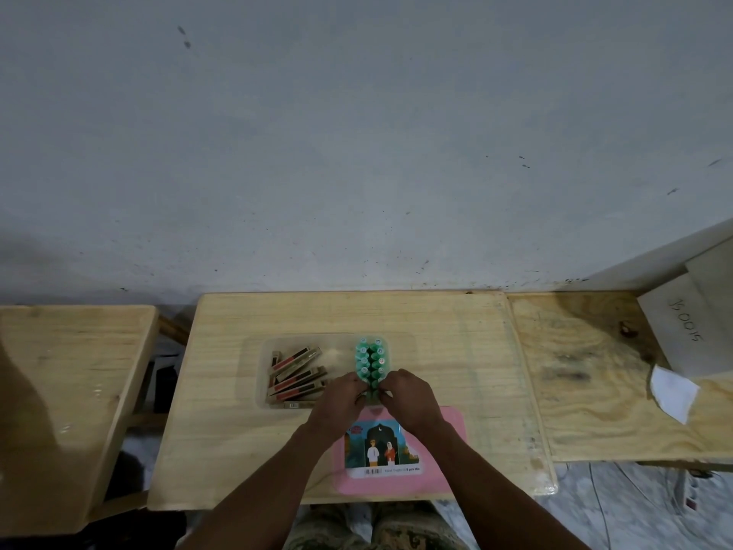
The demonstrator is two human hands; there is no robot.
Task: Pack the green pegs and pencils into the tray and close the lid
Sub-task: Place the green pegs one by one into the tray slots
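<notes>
A clear plastic tray [400, 345] lies on the middle wooden table. Inside it, several brown pencil boxes [297, 373] lie stacked at the left. Two upright rows of green pegs [371, 361] stand at the tray's right part. My left hand [343, 394] and my right hand [408, 391] meet at the near end of the peg rows, fingers pinched on the nearest pegs. The pegs under my fingers are mostly hidden. A pink lid [440, 462] with a picture label lies flat on the table in front of the tray, partly under my forearms.
A second wooden table [59, 371] stands to the left across a gap. A plywood board [595, 371] adjoins on the right, carrying a white paper scrap [672, 393] and a grey box [682, 323]. A grey wall rises behind.
</notes>
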